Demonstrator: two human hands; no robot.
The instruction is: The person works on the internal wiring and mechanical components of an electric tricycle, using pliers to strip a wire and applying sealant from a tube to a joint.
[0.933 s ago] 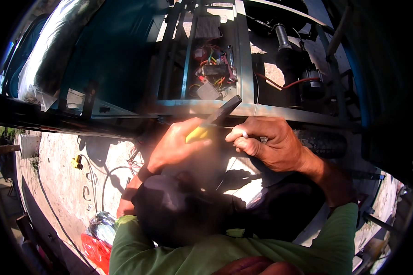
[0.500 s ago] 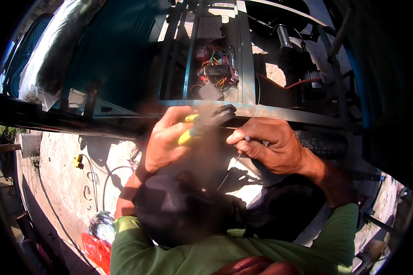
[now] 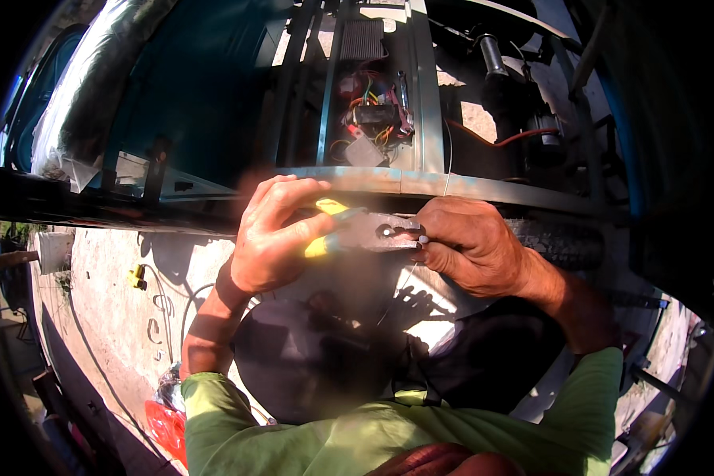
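My left hand (image 3: 270, 238) is closed on yellow-handled pliers (image 3: 377, 230), whose metal head lies crosswise, jaws beside the fingertips of my right hand (image 3: 472, 246). My right hand pinches a thin cable (image 3: 406, 278) with a small pale end (image 3: 423, 239) at the jaws; whether the jaws grip it is unclear. The cable runs past my fingers up over a metal rail (image 3: 357, 176) of a vehicle frame and down between my knees. Haze blurs the pliers' handles.
Tangled wires (image 3: 373, 111) sit inside the frame beyond the rail. A cylinder (image 3: 492, 55) and red hose (image 3: 508, 136) are at right, above a tyre (image 3: 555, 242). A yellow connector (image 3: 137, 276), cords and a red plastic bag (image 3: 165, 424) lie on the ground at left.
The pliers have swung from pointing up and right to lying crosswise, their head now at my right fingertips. My left hand has shifted left, its grip changed. My right hand stays nearly in place.
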